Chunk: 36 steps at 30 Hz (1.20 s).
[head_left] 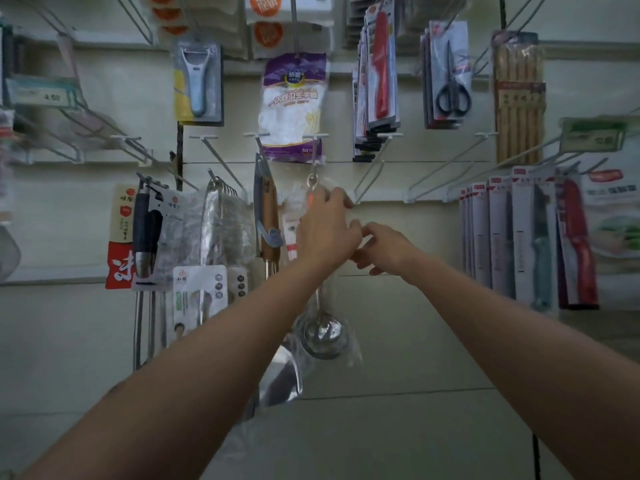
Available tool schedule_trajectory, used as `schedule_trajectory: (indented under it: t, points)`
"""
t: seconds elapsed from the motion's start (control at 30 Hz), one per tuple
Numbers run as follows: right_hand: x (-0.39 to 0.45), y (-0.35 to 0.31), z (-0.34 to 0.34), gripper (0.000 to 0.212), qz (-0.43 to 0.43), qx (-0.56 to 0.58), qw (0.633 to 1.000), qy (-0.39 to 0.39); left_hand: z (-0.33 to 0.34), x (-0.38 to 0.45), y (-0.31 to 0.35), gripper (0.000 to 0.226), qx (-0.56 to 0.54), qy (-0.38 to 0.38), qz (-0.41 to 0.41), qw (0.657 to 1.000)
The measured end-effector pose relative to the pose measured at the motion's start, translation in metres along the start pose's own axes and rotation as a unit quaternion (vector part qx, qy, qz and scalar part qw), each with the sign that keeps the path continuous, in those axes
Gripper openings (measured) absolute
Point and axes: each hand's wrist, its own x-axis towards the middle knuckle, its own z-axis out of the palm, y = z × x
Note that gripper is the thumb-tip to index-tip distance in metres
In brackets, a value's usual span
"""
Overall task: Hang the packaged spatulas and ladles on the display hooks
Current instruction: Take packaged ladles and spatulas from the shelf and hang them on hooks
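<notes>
**Inspector A:** Grip first. The left hand (325, 230) is raised at the top of the packaged ladle (322, 336), fingers curled round the clear wrapper just under the metal hanging loop. I rate it as holding the package.

**Inspector B:** And the right hand (384, 249)?

**Inspector A:** Just beside the left, touching or nearly so at the fingertips. Its fingers are loosely curled. Whether it pinches the edge of the wrapper I cannot tell; the plastic is clear and the frame is blurred there.

**Inspector B:** Position of the ladle?

**Inspector A:** It hangs upright below the left hand, bowl lowest, inside its transparent bag. Its loop sits at the display hook (313, 168); whether it is fully on the hook I cannot tell.

**Inspector B:** Neighbouring stock?

**Inspector A:** Immediately to the left, a wooden-handled utensil (268, 216) hangs on the next hook, with a steel spatula blade (285, 372) showing low down beside the ladle bowl. Further left, bagged metal utensils (221, 220) and a cleaver (145, 233) on a red and white card.

**Inspector B:** Upper row?

**Inspector A:** A peeler (198, 83), a pack of disposable gloves (294, 105) directly above the ladle's hook, red knives (381, 64), scissors (452, 84), chopsticks (517, 98). To the right, well apart from the hands, carded knives (540, 240) in a row.
</notes>
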Motion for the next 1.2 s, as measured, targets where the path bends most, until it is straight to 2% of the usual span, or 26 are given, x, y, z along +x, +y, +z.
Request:
schedule_trajectory:
  t: [0.1, 0.27, 0.47, 0.77, 1.07, 1.2]
  points:
    - [-0.020, 0.028, 0.007, 0.040, 0.023, 0.006, 1.000, -0.008, 0.017, -0.030, 0.005, 0.037, -0.020, -0.040, 0.035, 0.998]
    - [-0.049, 0.066, 0.027, 0.037, 0.057, 0.024, 0.998, -0.023, 0.045, -0.076, -0.005, 0.035, -0.046, -0.061, 0.001, 0.997]
    - [-0.068, 0.112, 0.049, 0.036, 0.095, 0.007, 0.995, -0.036, 0.089, -0.129, -0.020, 0.026, -0.083, -0.179, -0.038, 0.980]
    - [-0.085, 0.179, 0.090, 0.042, 0.165, 0.029, 0.983, -0.079, 0.138, -0.186, -0.060, 0.023, -0.111, -0.229, -0.132, 0.958]
    - [-0.082, 0.234, 0.151, 0.041, 0.216, 0.022, 0.967, -0.133, 0.174, -0.241, -0.116, 0.018, -0.144, -0.324, -0.229, 0.907]
    - [-0.077, 0.257, 0.182, 0.043, 0.224, -0.016, 0.953, -0.201, 0.191, -0.264, -0.145, 0.015, -0.146, -0.361, -0.273, 0.880]
